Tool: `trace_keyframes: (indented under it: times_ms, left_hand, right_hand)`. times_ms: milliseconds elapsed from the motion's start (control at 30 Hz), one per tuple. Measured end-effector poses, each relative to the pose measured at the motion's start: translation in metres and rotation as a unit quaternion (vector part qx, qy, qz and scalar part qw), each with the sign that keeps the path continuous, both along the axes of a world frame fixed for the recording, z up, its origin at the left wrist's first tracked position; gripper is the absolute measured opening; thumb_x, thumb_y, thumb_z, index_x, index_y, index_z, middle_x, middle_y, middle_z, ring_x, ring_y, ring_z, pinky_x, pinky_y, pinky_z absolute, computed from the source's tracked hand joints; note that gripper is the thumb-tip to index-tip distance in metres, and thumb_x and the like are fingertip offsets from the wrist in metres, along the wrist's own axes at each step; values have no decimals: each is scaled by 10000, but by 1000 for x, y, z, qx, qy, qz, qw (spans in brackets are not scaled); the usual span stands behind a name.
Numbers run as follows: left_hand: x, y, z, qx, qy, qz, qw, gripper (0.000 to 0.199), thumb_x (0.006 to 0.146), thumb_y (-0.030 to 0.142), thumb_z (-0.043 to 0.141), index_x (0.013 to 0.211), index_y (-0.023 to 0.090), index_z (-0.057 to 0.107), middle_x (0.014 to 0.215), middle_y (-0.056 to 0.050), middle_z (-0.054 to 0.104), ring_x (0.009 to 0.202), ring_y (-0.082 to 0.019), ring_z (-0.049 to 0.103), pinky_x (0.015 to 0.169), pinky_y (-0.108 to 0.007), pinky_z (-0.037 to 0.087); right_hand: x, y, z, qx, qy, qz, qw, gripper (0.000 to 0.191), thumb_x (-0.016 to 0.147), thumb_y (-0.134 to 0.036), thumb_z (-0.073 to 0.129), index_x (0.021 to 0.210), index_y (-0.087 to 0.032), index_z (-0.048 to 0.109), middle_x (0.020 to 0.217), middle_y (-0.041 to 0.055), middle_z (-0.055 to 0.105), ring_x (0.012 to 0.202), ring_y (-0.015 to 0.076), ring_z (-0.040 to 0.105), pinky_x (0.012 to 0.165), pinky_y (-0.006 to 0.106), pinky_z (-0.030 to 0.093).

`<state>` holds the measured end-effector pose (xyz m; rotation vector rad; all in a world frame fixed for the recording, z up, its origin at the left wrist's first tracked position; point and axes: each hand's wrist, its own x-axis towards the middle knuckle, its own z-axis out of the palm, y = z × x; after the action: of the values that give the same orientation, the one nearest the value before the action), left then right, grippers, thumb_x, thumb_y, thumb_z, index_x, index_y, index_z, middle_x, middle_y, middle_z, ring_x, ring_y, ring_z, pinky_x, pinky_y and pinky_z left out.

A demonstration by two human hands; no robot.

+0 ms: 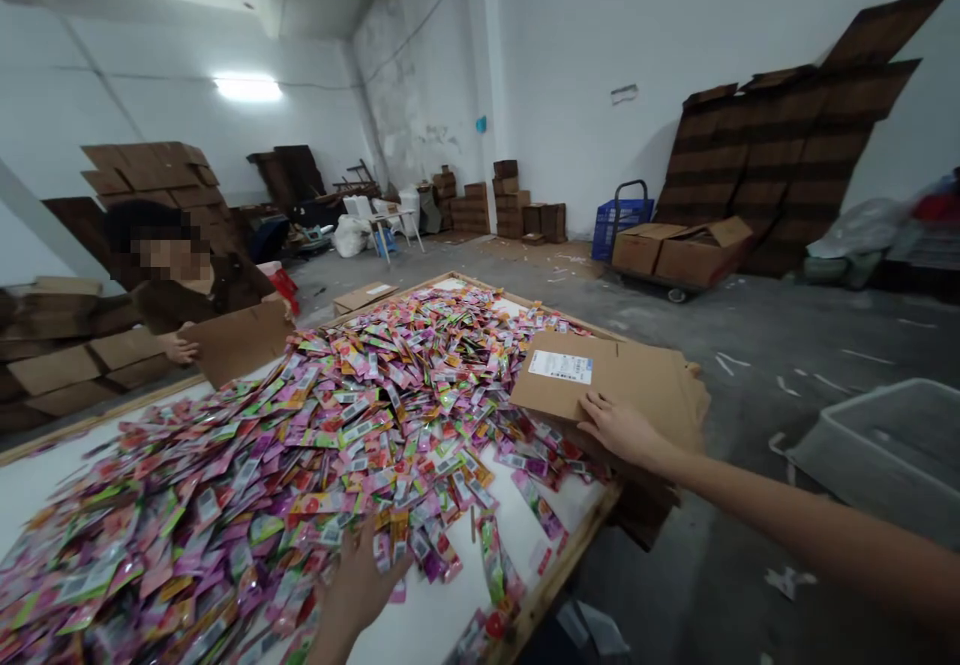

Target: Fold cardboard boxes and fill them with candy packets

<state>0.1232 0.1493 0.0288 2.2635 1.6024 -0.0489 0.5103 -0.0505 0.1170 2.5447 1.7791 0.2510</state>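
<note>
A large heap of small, colourful flat packets [330, 425] covers much of a white-topped table [420, 625] with a wooden rim. My left hand [356, 580] reaches over the near side of the heap, its fingers spread against the packets and nothing visibly held. At the table's right edge lies a flat brown cardboard carton [637, 370] with a white printed label [560, 366]. My right hand [619, 430] rests on the carton's near edge, fingers stretched out over its upper face. What lies beneath the carton is partly hidden.
Across the table, a co-worker [195, 285] holds a cardboard piece [240, 343]. A clear plastic bin [892, 445] stands on the floor at right. Farther back are a trolley with cartons [679, 250], a blue crate [619, 225] and cardboard stacked against the wall [772, 155].
</note>
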Motion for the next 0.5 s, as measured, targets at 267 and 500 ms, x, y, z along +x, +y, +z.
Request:
trace_keyframes:
  times_ms: [267,500]
  left_hand:
    - [37,-49,83,-315,-481,-9,818,1161,503,902,451,1427,214,311,1469,-164,400,1316,-359,405,1058,-486,338]
    - [3,-52,170,-385,-627,169,656,1005,402,668,766,1220,121,562,991,-160,723,984,-385,645,767,-468,545]
  right_hand:
    - [-11,4,72,157,-31,97,982,417,962,-200,285,1186,-100,622,1092,203,679,944,277,656,870,427,482]
    - [-124,2,58,318,-113,560,756,331,935,-186,432,1198,-85,606,1216,123,646,1253,207,500,1053,339,411]
